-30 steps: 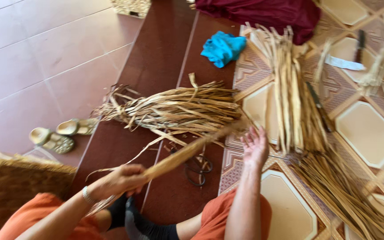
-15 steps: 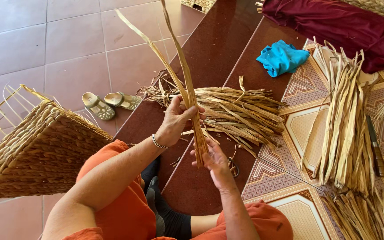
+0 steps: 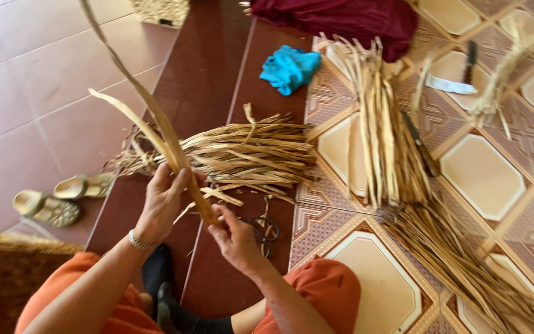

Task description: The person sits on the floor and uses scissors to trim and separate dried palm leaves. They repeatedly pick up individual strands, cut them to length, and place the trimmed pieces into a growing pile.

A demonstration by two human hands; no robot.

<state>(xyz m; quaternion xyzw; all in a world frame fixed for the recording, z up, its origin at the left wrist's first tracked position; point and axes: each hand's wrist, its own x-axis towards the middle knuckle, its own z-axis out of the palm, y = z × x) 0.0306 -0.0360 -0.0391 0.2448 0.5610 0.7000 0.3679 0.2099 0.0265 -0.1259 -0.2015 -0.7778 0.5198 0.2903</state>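
Note:
A long dried straw strip rises up and to the left from my hands. My left hand is closed around it a little above its lower end. My right hand pinches the lower end just below and to the right. A pile of dried straw strips lies on the dark red step right beyond my hands. Black scissors rest on the step beside my right hand.
A woven basket is at my lower left, a pair of sandals on the lower floor. More straw bundles lie on the patterned tiles to the right, with a knife, a blue cloth and a maroon cloth.
I have brought the strip from lying across my lap to standing up, then tilted it left. My right hand moved from open near the straw to gripping the strip's lower end.

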